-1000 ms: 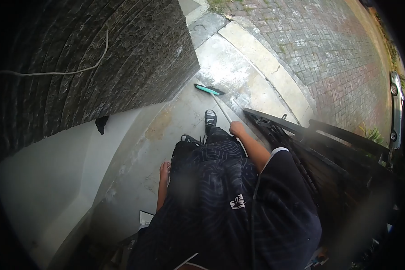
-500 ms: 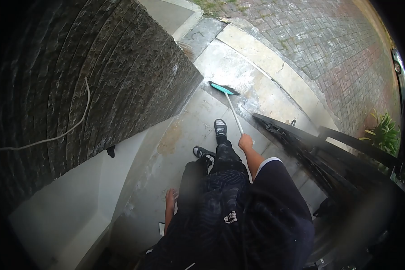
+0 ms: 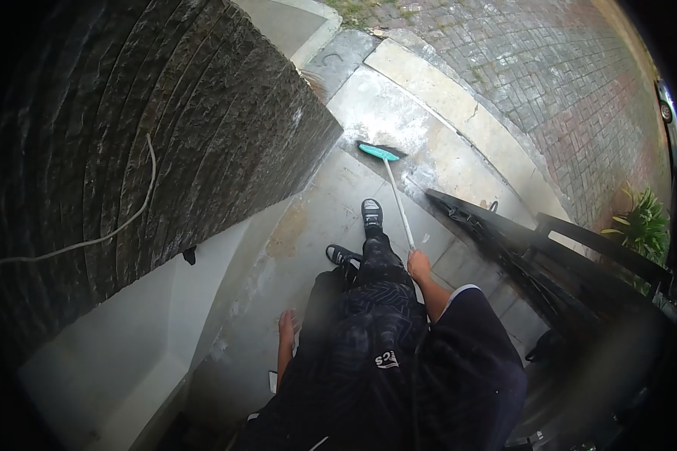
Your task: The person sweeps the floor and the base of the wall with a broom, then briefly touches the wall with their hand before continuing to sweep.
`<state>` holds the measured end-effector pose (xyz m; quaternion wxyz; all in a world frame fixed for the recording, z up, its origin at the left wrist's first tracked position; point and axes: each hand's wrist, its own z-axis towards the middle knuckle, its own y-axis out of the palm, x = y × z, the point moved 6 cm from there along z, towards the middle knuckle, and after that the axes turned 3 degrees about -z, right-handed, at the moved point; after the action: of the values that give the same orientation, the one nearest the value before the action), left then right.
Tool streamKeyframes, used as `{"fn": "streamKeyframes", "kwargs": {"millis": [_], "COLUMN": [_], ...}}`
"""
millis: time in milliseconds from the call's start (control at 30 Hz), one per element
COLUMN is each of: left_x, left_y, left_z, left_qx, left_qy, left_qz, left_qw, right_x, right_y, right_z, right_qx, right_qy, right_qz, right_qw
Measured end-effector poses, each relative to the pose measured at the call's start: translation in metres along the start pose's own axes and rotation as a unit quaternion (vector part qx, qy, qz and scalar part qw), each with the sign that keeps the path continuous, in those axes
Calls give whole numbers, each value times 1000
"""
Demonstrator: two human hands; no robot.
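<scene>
A broom with a teal head (image 3: 378,152) and dark bristles rests on the concrete just past my feet. Its pale handle (image 3: 399,201) runs back to my right hand (image 3: 419,264), which is wrapped round the upper end. At my left side hangs my left hand (image 3: 287,322), fingers apart and holding nothing. My feet are in dark sandals with light straps, the forward one (image 3: 371,213) nearer the broom.
A dark textured stone wall (image 3: 203,135) with a loose cable (image 3: 139,210) stands on the left. A black metal gate (image 3: 504,240) is at the right. Beyond lie a pale kerb (image 3: 436,98), brick paving (image 3: 534,83), a green plant (image 3: 643,225) and part of a car (image 3: 668,113).
The broom head has come slightly back toward me and to the right. My right hand has drawn back with the handle. My left hand stays low at my side.
</scene>
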<state>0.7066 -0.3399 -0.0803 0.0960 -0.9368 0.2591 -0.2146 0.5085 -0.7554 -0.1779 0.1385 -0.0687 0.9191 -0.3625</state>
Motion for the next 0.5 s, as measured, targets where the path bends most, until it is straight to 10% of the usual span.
{"fn": "streamKeyframes", "kwargs": {"millis": [500], "left_x": [-5], "left_y": [-36], "left_z": [-30], "left_qx": [36], "left_qy": [-14], "left_qz": [77], "left_qw": [996], "right_x": [-119], "right_y": [-39], "right_z": [172], "right_qx": [64], "right_qy": [156], "right_qz": [224], "right_qw": [960]}}
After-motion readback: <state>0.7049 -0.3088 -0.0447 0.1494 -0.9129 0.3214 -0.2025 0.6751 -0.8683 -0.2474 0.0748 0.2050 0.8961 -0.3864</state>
